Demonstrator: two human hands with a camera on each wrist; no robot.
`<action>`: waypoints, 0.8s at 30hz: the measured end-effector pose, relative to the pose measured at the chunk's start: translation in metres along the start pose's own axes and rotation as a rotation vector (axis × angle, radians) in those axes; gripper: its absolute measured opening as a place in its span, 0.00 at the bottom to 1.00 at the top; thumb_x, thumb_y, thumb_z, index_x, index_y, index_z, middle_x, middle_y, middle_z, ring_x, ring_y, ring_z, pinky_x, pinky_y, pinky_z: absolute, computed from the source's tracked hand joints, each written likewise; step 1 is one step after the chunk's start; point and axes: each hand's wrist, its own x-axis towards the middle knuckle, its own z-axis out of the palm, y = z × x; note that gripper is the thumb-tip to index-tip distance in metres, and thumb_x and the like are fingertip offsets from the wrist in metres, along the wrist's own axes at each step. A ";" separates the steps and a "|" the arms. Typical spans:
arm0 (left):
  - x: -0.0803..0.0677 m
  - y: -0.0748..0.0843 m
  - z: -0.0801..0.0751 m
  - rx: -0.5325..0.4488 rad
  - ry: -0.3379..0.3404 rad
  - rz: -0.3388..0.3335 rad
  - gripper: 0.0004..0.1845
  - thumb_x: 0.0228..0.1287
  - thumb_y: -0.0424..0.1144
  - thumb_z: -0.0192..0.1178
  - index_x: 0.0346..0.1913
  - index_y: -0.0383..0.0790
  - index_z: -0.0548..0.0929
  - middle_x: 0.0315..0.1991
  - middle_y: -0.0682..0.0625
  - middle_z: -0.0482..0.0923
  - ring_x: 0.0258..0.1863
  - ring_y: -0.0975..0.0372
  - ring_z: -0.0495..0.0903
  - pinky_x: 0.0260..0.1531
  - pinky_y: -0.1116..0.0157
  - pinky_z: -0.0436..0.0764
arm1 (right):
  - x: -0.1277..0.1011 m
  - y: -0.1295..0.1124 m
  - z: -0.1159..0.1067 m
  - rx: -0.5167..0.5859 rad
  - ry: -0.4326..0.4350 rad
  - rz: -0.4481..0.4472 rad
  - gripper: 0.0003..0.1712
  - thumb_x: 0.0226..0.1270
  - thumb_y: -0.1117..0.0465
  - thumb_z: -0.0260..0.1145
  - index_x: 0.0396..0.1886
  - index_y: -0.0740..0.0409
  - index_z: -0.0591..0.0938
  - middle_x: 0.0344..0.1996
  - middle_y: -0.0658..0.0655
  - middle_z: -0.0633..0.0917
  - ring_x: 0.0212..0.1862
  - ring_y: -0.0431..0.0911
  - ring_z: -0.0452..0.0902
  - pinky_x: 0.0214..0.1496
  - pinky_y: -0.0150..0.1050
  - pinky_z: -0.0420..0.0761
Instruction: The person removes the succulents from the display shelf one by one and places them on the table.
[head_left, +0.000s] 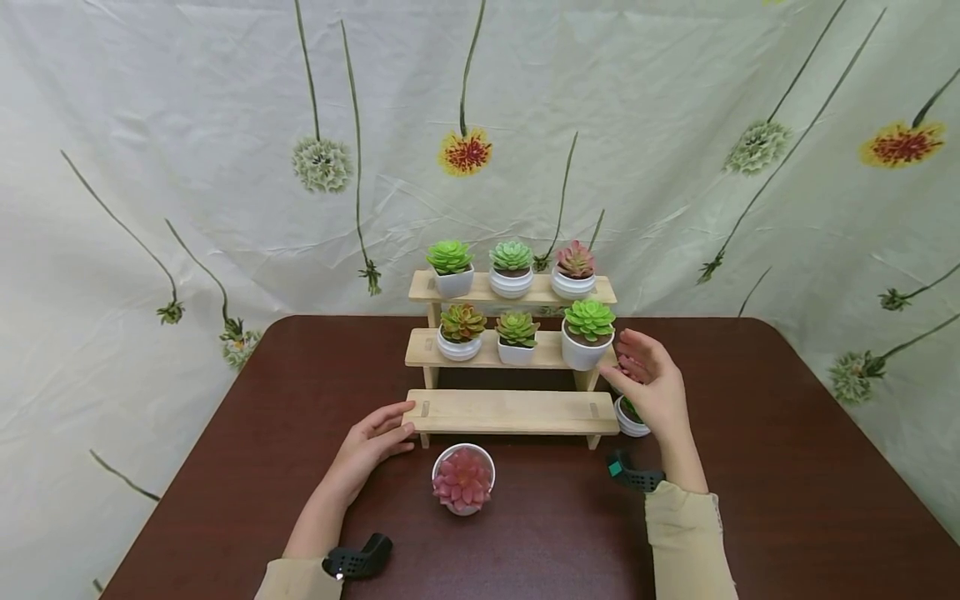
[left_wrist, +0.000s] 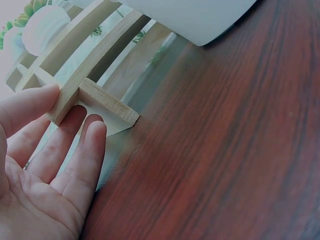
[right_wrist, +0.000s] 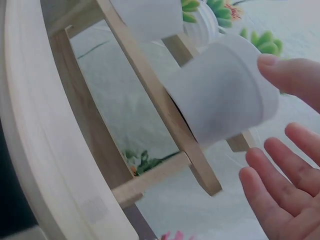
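Observation:
A three-tier wooden stand (head_left: 510, 412) holds small potted succulents on its upper two tiers. My left hand (head_left: 372, 442) grips the left end of the lowest tier; in the left wrist view the thumb and fingers (left_wrist: 75, 117) lie on either side of the board's end. At the right end of the middle tier sits a bright green succulent in a white pot (head_left: 587, 343). My right hand (head_left: 651, 379) is beside it with fingers spread, the thumb tip right at the pot's rim in the right wrist view. A pink succulent (head_left: 463, 479) in a white pot stands before the stand.
Beside the stand's right end, a white pot (head_left: 632, 423) is partly hidden by the right hand, with a pink succulent (head_left: 633, 367) behind the fingers. The dark brown table (head_left: 300, 400) meets a flower-printed cloth (head_left: 225, 125) at the back.

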 end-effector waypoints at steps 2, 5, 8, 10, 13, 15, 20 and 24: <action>0.000 0.000 0.000 0.001 -0.002 0.002 0.25 0.63 0.36 0.61 0.62 0.33 0.71 0.52 0.39 0.76 0.43 0.59 0.80 0.45 0.63 0.81 | 0.000 -0.001 0.003 0.005 0.012 0.006 0.34 0.54 0.69 0.72 0.61 0.65 0.70 0.56 0.63 0.76 0.56 0.52 0.73 0.56 0.32 0.75; 0.000 0.000 0.001 0.005 -0.005 0.003 0.25 0.63 0.36 0.61 0.62 0.33 0.71 0.52 0.39 0.75 0.43 0.59 0.80 0.45 0.62 0.81 | 0.001 -0.001 0.007 0.026 0.034 0.012 0.34 0.53 0.69 0.72 0.61 0.65 0.70 0.56 0.62 0.75 0.57 0.51 0.72 0.58 0.37 0.74; 0.000 0.000 0.001 0.003 -0.002 0.004 0.25 0.63 0.36 0.61 0.62 0.33 0.71 0.52 0.38 0.76 0.43 0.59 0.80 0.45 0.62 0.81 | 0.002 -0.003 0.011 0.051 0.045 0.017 0.36 0.53 0.70 0.72 0.62 0.65 0.69 0.58 0.63 0.74 0.59 0.52 0.71 0.61 0.45 0.71; 0.000 0.000 0.000 0.003 -0.001 0.003 0.24 0.63 0.36 0.61 0.62 0.33 0.71 0.52 0.38 0.75 0.43 0.59 0.80 0.45 0.62 0.81 | 0.002 -0.006 0.014 0.056 0.046 0.020 0.37 0.53 0.71 0.72 0.63 0.66 0.67 0.59 0.64 0.73 0.59 0.53 0.70 0.61 0.48 0.70; 0.000 0.001 0.000 0.007 0.000 0.003 0.24 0.63 0.36 0.61 0.61 0.33 0.72 0.53 0.38 0.75 0.43 0.59 0.80 0.45 0.62 0.81 | 0.000 -0.011 0.018 0.056 0.037 0.010 0.39 0.53 0.72 0.71 0.65 0.69 0.65 0.61 0.67 0.71 0.61 0.56 0.68 0.62 0.51 0.68; 0.000 0.001 0.000 0.009 -0.002 0.002 0.24 0.63 0.36 0.61 0.62 0.33 0.71 0.53 0.38 0.75 0.43 0.59 0.80 0.45 0.63 0.81 | 0.000 -0.010 0.021 0.051 0.031 0.004 0.40 0.54 0.71 0.71 0.66 0.67 0.65 0.61 0.66 0.71 0.61 0.55 0.68 0.62 0.50 0.69; 0.000 0.000 0.000 0.006 -0.006 0.006 0.25 0.63 0.36 0.61 0.62 0.33 0.71 0.53 0.38 0.75 0.43 0.59 0.80 0.45 0.62 0.81 | 0.003 0.002 0.030 0.064 0.041 -0.016 0.42 0.53 0.68 0.72 0.68 0.60 0.64 0.63 0.60 0.70 0.61 0.51 0.69 0.61 0.45 0.71; 0.000 0.000 0.000 0.006 -0.007 0.008 0.25 0.63 0.36 0.61 0.62 0.33 0.71 0.52 0.39 0.76 0.43 0.59 0.80 0.45 0.62 0.81 | 0.005 0.007 0.037 0.043 0.054 -0.041 0.44 0.53 0.68 0.73 0.69 0.62 0.62 0.63 0.63 0.69 0.61 0.53 0.68 0.61 0.45 0.70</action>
